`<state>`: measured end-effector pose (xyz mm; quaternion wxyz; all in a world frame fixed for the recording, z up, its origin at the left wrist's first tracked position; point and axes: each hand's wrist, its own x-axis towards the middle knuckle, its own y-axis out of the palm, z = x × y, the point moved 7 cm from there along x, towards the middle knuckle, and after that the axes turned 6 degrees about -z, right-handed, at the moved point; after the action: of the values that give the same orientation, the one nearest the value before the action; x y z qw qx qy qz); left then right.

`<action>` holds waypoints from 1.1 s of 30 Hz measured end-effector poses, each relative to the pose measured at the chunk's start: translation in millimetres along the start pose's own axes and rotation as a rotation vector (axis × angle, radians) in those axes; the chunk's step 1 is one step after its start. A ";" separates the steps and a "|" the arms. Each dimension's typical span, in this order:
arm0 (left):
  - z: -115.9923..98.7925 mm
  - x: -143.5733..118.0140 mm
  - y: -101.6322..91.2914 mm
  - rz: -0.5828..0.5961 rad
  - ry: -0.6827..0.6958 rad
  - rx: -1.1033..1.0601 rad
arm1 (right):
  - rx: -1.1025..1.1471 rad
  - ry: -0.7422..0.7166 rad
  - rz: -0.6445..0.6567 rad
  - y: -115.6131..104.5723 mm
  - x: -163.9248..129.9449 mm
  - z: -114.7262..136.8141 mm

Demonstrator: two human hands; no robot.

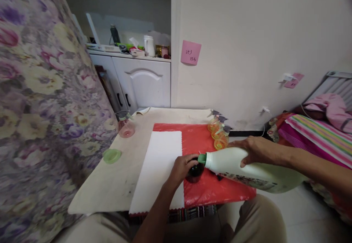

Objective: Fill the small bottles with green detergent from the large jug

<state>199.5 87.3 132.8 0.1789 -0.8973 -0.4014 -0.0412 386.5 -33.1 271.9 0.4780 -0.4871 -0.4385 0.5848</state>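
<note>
My right hand (255, 151) is wrapped round the upper side of a large pale green jug (264, 175), which is tilted nearly on its side. Its green spout (202, 158) points left, at the top of a dark round bottle (194, 174). My left hand (183, 165) grips that bottle near its top, with the fingers beside the spout. Whether liquid flows is too small to tell. The bottle stands on a red sheet (217, 190), close to the edge of a white sheet (162, 162).
Several orange spray bottles (220, 140) line the table's back right. A pink clear spray bottle (126, 128) and a light green lid (111, 156) are on the left of the table (107, 191). A floral curtain (49, 107) hangs at left; a bed (316, 129) is at right.
</note>
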 end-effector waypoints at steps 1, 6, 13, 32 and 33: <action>-0.5 0.1 -0.1 0.001 0.001 -0.001 | 0.000 -0.005 -0.002 -0.1 0.0 0.4; -3.6 -0.5 -0.2 0.007 0.013 -0.003 | -0.022 -0.008 -0.011 -0.9 0.3 0.9; -1.6 -0.4 0.4 0.008 0.008 -0.023 | -0.012 -0.005 -0.011 0.0 1.3 -0.5; -3.0 -0.6 -0.7 -0.004 0.010 -0.011 | -0.040 0.020 -0.005 -1.4 0.8 -0.5; -3.3 -0.6 -0.8 -0.004 0.009 -0.005 | -0.051 0.017 -0.007 -1.9 0.7 0.2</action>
<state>198.8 86.1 136.0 0.1786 -0.8968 -0.4022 -0.0464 386.4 -32.1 273.7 0.4710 -0.5024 -0.4511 0.5676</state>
